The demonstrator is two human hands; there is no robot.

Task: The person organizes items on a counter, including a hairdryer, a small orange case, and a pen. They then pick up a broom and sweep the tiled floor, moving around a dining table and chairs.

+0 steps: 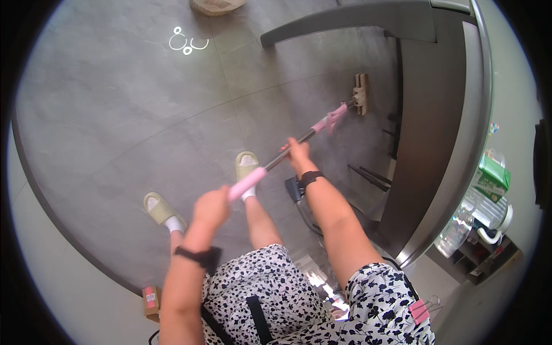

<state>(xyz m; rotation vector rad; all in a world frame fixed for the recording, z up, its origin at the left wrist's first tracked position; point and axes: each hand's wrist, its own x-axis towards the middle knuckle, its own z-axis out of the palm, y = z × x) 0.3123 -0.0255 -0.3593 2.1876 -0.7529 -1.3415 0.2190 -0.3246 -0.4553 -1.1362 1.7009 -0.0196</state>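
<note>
A sponge mop with a pink handle grip (248, 184) and a metal pole slants across the view, from the lower left up to the right. My left hand (211, 210) is closed around the top end of the pink grip. Farther down, my right hand (297, 152) holds the bare metal pole. Near the mop's lower end is a pink squeeze lever (334, 118). The pale mop head (361, 95) lies on the grey tiled floor (142, 99), beside the underside of a dark table. Its sponge face is mostly turned away from me.
The dark table (431, 129) stands along the right, its leg (327, 23) reaching out over the floor. On it are a green carton (493, 174), a clear pitcher (489, 209) and a plastic bottle (455, 233). A black adapter (294, 189) with a cable is near my right forearm. A cardboard box (151, 302) sits lower left.
</note>
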